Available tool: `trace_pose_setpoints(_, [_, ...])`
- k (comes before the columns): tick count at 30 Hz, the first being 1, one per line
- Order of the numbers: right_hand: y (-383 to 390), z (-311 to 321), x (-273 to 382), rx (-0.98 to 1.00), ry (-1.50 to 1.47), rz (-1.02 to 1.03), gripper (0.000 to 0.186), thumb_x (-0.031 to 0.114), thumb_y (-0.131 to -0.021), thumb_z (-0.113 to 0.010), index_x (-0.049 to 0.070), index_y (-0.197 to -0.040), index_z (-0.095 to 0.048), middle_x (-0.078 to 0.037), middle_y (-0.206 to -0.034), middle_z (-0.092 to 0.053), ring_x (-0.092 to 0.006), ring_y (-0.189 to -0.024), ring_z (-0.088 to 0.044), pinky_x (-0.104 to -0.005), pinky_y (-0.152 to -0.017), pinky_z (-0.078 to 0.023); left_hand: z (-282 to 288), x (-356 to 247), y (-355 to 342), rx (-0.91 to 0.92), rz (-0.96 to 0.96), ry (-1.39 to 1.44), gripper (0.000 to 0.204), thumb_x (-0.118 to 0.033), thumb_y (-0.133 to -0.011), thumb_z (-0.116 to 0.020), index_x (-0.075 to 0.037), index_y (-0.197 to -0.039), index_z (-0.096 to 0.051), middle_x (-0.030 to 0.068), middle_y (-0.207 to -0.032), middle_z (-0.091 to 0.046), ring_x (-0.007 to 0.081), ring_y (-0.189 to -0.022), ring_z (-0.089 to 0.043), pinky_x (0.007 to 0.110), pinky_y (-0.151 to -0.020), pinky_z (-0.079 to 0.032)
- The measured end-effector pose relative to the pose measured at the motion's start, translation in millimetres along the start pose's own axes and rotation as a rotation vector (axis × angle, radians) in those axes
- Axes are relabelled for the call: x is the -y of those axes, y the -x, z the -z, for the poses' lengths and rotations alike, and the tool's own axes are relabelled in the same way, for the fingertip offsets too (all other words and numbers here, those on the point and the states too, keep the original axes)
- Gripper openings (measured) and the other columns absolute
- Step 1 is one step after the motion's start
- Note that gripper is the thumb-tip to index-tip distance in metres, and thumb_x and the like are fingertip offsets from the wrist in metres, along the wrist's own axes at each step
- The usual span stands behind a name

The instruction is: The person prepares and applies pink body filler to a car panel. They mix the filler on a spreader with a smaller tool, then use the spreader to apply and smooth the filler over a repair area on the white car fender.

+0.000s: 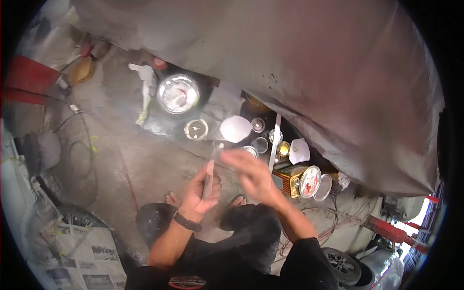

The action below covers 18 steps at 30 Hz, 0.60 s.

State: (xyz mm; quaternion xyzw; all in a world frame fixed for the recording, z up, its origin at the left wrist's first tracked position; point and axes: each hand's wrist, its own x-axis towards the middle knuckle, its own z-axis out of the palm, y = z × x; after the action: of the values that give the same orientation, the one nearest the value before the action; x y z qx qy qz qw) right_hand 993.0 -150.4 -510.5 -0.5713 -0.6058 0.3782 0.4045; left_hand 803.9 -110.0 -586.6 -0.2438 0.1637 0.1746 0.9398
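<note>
My left hand [199, 191] is closed around a thin, flat, see-through strip [208, 185], held upright with the thumb along it. My right hand [251, 174] is just to its right, fingers stretching toward the strip's upper end. Motion smears those fingers, so whether they touch or hold anything cannot be made out. Beyond both hands stand a white paper cup or bowl [236, 129], a round clear-looking container [196, 129] and a small clear cup [260, 144]. A large shiny round tin [178, 94] is farther back on the left.
A rectangular yellow-brown can [288, 180] at right carries a red-stained lid [310, 181]. A grey cover sheet [309, 72] hangs across the far side. Hoses lie on the concrete floor [108, 159]. Newspaper [92, 256] covers something at lower left; a wheel [341, 266] is lower right.
</note>
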Motion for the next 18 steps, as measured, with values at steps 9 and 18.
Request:
trace_pose_setpoints(9, [-14.4, 72.1, 193.2, -0.069, 0.561, 0.237, 0.056, -0.003, -0.074, -0.062, 0.008, -0.13, -0.062, -0.016, -0.131, -0.059, -0.0446, -0.121, -0.055, -0.0607, -0.102, -0.042, -191.6, 70.1, 129.3, -0.429, -0.693, -1.157, 0.04, -0.035, -0.101, -0.062, -0.003, -0.124, -0.064, 0.0031, -0.11, -0.067, 0.0106, -0.099, -0.059, 0.031, -0.085, -0.051])
trace_pose_setpoints(18, [-33.2, 50.5, 451.0, 0.476, 0.848, 0.663, 0.058, 0.012, -0.07, -0.065, 0.018, -0.128, -0.063, -0.006, -0.129, -0.06, -0.0354, -0.12, -0.053, -0.0602, -0.102, -0.037, -360.9, 159.1, 310.4, -0.532, -1.487, -1.229, 0.049, -0.038, -0.103, -0.057, 0.006, -0.083, -0.065, 0.0059, -0.06, -0.052, 0.0061, -0.066, -0.045, 0.035, -0.053, -0.04])
